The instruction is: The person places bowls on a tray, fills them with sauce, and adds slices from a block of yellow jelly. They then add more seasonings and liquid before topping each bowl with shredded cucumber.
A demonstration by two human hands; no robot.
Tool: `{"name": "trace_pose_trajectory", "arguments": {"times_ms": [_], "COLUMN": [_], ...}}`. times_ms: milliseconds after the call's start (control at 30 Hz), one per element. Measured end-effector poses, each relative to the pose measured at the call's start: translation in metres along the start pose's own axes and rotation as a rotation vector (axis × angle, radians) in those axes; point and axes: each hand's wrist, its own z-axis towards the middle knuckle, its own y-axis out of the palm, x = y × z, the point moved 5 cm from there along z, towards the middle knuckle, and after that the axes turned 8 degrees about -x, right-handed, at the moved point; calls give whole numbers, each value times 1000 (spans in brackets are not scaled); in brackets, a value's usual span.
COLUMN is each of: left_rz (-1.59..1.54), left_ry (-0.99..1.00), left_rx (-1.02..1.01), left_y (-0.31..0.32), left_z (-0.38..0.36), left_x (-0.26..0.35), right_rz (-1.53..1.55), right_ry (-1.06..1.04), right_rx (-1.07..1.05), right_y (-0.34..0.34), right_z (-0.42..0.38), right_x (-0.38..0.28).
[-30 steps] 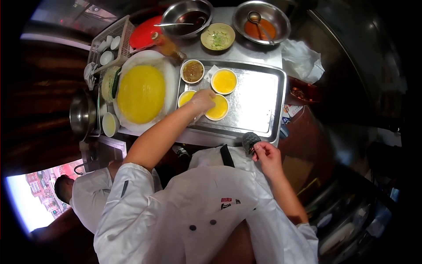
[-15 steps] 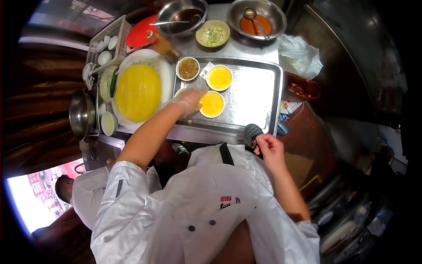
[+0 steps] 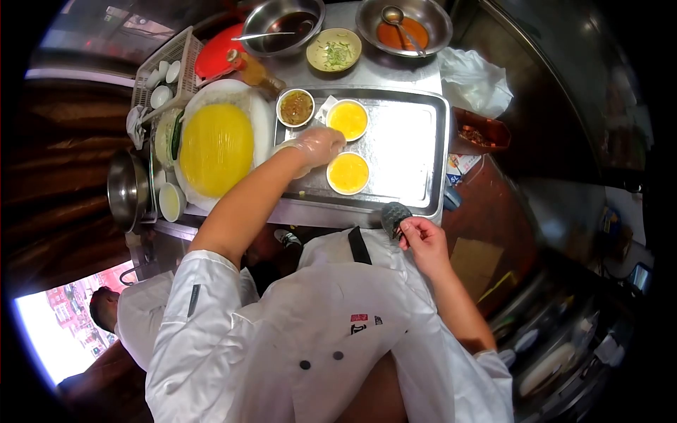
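My left hand (image 3: 319, 146), in a clear plastic glove, reaches over the metal tray (image 3: 416, 206) with its fingers curled together. Its fingertips are at the near-left rim of a white bowl of yellow filling (image 3: 348, 118); whether they grip that rim or something hidden, I cannot make out. Just nearer to me stands a second white bowl of yellow filling (image 3: 348, 173), apart from the fingers. A white bowl with brown contents (image 3: 295, 108) sits at the tray's far left. Bare, my right hand (image 3: 424, 241) pinches a dark, round, textured object (image 3: 394, 218) at the tray's near edge.
Left of the tray lies a large yellow mound under film (image 3: 217, 150), with a bottle (image 3: 255, 72) behind. At the back are a bowl of dark liquid (image 3: 275, 44), a bowl of green shreds (image 3: 334, 55) and a bowl of orange sauce (image 3: 392, 44). Another person (image 3: 137, 314) is at lower left.
My left hand has moved from the nearer yellow bowl to the farther one. The nearer bowl has shifted a little right and toward me. My right hand still holds the dark object.
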Motion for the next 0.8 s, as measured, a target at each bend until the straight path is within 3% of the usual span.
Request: {"name": "trace_pose_trajectory", "arguments": {"times_ms": [67, 233, 300, 333, 400, 433, 467, 533, 667, 800], "left_rz": [-67, -154, -327, -326, -620, -676, -678, -1459, -1652, -1693], "left_ry": [19, -70, -240, -235, -471, -445, -442, -389, -376, -137], "left_rx": [134, 164, 330, 330, 219, 93, 96, 96, 35, 12], "left_y": [-7, 15, 12, 16, 47, 77, 79, 95, 89, 73], "left_z": [7, 11, 8, 7, 10, 24, 25, 31, 29, 19], "left_x": [-23, -23, -23, -22, -44, -63, -57, -36, -17, -7], "right_rz": [3, -14, -10, -5, -7, -11, -14, -8, -51, -70], "right_ry": [-5, 1, -1, -4, -13, -17, -19, -24, -7, -19], "right_rx": [9, 26, 34, 42, 52, 51, 51, 48, 40, 53], "right_y": [1, 1, 0, -1, -3, -4, -5, -4, -6, -10], "right_z": [-2, -6, -7, -9, -11, -12, -12, -13, -20, -23], "right_x": [1, 0, 0, 0, 0, 0, 1, 4, -1, 2]}}
